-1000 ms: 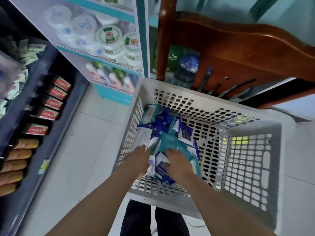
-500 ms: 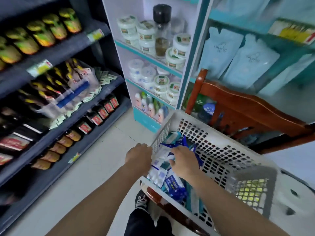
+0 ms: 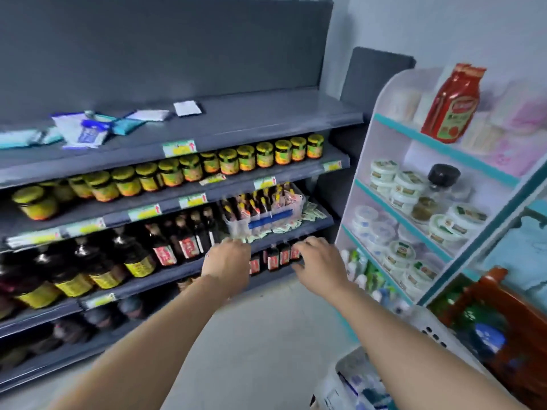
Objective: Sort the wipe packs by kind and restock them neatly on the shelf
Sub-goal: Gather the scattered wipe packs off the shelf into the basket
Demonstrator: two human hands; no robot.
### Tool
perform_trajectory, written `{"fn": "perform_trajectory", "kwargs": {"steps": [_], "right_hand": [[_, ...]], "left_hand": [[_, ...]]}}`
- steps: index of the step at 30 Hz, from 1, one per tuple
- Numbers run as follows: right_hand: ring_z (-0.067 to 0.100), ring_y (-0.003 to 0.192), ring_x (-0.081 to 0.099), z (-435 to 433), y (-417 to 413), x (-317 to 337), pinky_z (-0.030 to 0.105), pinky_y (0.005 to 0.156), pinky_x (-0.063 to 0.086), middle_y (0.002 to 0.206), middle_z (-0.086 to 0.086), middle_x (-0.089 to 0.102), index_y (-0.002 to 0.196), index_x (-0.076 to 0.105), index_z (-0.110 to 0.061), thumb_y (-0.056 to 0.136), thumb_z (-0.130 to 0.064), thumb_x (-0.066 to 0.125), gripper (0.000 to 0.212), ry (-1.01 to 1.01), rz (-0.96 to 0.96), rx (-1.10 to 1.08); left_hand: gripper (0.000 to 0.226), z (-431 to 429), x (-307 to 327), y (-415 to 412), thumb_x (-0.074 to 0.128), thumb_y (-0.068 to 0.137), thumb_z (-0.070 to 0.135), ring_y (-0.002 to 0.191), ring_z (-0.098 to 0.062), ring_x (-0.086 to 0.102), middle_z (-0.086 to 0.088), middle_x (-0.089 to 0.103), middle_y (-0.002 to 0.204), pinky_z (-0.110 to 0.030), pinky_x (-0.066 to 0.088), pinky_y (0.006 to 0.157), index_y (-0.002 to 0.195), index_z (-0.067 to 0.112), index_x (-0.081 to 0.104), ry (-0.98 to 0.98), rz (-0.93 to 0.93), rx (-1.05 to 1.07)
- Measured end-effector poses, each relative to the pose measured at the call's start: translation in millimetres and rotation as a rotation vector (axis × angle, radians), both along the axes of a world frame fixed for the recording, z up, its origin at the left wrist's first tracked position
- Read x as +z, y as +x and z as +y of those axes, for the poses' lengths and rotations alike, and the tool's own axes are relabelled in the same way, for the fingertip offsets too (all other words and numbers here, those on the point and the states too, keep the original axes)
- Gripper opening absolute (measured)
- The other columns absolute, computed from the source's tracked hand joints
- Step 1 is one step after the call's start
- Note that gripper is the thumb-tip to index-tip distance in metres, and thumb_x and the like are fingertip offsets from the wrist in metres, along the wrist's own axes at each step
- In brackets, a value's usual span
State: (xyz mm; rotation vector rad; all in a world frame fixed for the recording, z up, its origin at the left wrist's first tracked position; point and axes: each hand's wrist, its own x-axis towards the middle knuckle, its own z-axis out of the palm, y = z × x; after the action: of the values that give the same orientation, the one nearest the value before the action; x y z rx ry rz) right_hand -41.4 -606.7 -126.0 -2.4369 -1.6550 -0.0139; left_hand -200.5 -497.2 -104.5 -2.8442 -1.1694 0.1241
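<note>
Several wipe packs lie loose on the grey top shelf (image 3: 266, 119): a white and blue pack (image 3: 85, 134), teal packs (image 3: 17, 139) at the far left, and two white packs (image 3: 188, 108) further right. The white basket (image 3: 429, 331) sits at the bottom right with more wipe packs (image 3: 361, 386) inside. My left hand (image 3: 228, 261) and my right hand (image 3: 319, 264) are stretched out side by side in front of the lower shelves, well below the top shelf. Both hold nothing; the right hand's fingers are spread.
Below the top shelf run rows of yellow-lidded jars (image 3: 228, 161), dark sauce bottles (image 3: 165, 247) and a clear bin of sachets (image 3: 266, 214). A white and teal rack (image 3: 414, 202) with tubs and a red pouch (image 3: 450, 105) stands at the right. A wooden chair (image 3: 503, 306) is behind the basket.
Both hands have left the basket and its packs and risen toward the shelves. The view has swung up and left from the basket to the grey shelving.
</note>
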Motion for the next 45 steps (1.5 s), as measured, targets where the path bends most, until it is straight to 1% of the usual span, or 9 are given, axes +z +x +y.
{"fn": "perform_trajectory", "kwargs": {"steps": [7, 11, 17, 25, 35, 38, 42, 44, 45], "right_hand": [[0.023, 0.114, 0.050, 144.2, -50.8, 49.0, 0.034, 0.085, 0.042, 0.122, 0.001, 0.054, 0.123, 0.056, -0.020, 0.093, -0.039, 0.054, 0.035, 0.067, -0.054, 0.160], [0.022, 0.122, 0.047, 217.8, -75.2, 73.3, 0.036, 0.095, 0.042, 0.131, 0.000, 0.052, 0.132, 0.051, -0.024, 0.094, -0.041, 0.052, 0.042, 0.121, -0.080, 0.218], [0.022, 0.120, 0.048, 310.6, -103.1, 100.4, 0.036, 0.096, 0.042, 0.129, 0.000, 0.054, 0.129, 0.055, -0.023, 0.093, -0.041, 0.054, 0.040, 0.169, -0.083, 0.267], [0.023, 0.122, 0.047, 429.0, -110.4, 116.2, 0.036, 0.096, 0.041, 0.130, 0.002, 0.053, 0.133, 0.051, -0.023, 0.094, -0.044, 0.052, 0.044, 0.137, -0.083, 0.342], [0.024, 0.129, 0.042, 575.3, -104.6, 107.7, 0.038, 0.101, 0.038, 0.138, 0.004, 0.048, 0.138, 0.043, -0.022, 0.076, -0.079, 0.047, 0.084, -0.046, -0.100, 0.412], [0.025, 0.139, 0.029, 605.0, -105.4, 100.8, 0.042, 0.109, 0.030, 0.151, 0.006, 0.032, 0.145, 0.032, -0.026, 0.064, -0.089, 0.046, 0.104, -0.106, -0.076, 0.402], [0.025, 0.148, -0.007, 636.7, -107.3, 93.0, 0.052, 0.115, 0.007, 0.161, 0.007, 0.000, 0.152, 0.007, -0.029, 0.048, -0.098, 0.045, 0.131, -0.230, 0.008, 0.362], [0.026, 0.148, -0.010, 648.5, -107.1, 95.0, 0.054, 0.115, 0.004, 0.161, 0.007, -0.001, 0.151, 0.004, -0.037, 0.041, -0.099, 0.045, 0.134, -0.302, 0.031, 0.350], [0.028, 0.147, -0.003, 652.3, -107.2, 98.8, 0.053, 0.114, 0.009, 0.159, 0.008, 0.006, 0.149, 0.009, -0.042, 0.041, -0.099, 0.045, 0.127, -0.322, 0.019, 0.352]], "left_hand": [[0.028, 121.0, 45.1, -77.2, 0.051, 0.094, 0.024, 0.118, -0.024, 0.047, -0.003, 0.056, 0.120, -0.037, 0.045, 0.088, 0.120, 0.016, 0.054, 0.141, -0.118, 0.132], [0.025, 182.5, 71.4, -112.7, 0.053, 0.091, 0.024, 0.116, -0.025, 0.049, -0.003, 0.057, 0.117, -0.036, 0.045, 0.083, 0.114, 0.015, 0.055, 0.211, -0.151, 0.205], [0.029, 262.2, 97.9, -145.7, 0.052, 0.093, 0.031, 0.118, -0.024, 0.047, -0.004, 0.056, 0.120, -0.036, 0.042, 0.088, 0.118, 0.016, 0.054, 0.223, -0.174, 0.301], [0.024, 364.9, 107.1, -157.5, 0.049, 0.092, 0.028, 0.114, -0.025, 0.049, -0.005, 0.057, 0.115, -0.035, 0.042, 0.078, 0.111, 0.014, 0.055, 0.211, -0.184, 0.431], [0.059, 490.2, 91.3, -146.6, 0.047, 0.087, 0.064, 0.118, -0.025, 0.046, -0.006, 0.051, 0.121, -0.037, 0.043, 0.091, 0.119, 0.015, 0.051, 0.035, -0.215, 0.705], [0.073, 516.9, 82.4, -145.1, 0.046, 0.080, 0.075, 0.121, -0.028, 0.043, -0.008, 0.046, 0.126, -0.040, 0.041, 0.094, 0.122, 0.015, 0.047, -0.041, -0.249, 0.786], [0.097, 549.9, 78.9, -146.0, 0.054, 0.068, 0.081, 0.131, -0.033, 0.034, -0.012, 0.036, 0.140, -0.042, 0.033, 0.103, 0.136, 0.015, 0.034, -0.063, -0.318, 0.812], [0.116, 565.6, 81.9, -147.8, 0.060, 0.061, 0.082, 0.130, -0.034, 0.035, -0.015, 0.040, 0.139, -0.040, 0.030, 0.105, 0.145, 0.010, 0.023, -0.056, -0.338, 0.818], [0.123, 572.1, 83.8, -148.6, 0.065, 0.059, 0.079, 0.128, -0.034, 0.037, -0.016, 0.043, 0.137, -0.039, 0.031, 0.104, 0.147, 0.008, 0.017, -0.065, -0.377, 0.835]]}}
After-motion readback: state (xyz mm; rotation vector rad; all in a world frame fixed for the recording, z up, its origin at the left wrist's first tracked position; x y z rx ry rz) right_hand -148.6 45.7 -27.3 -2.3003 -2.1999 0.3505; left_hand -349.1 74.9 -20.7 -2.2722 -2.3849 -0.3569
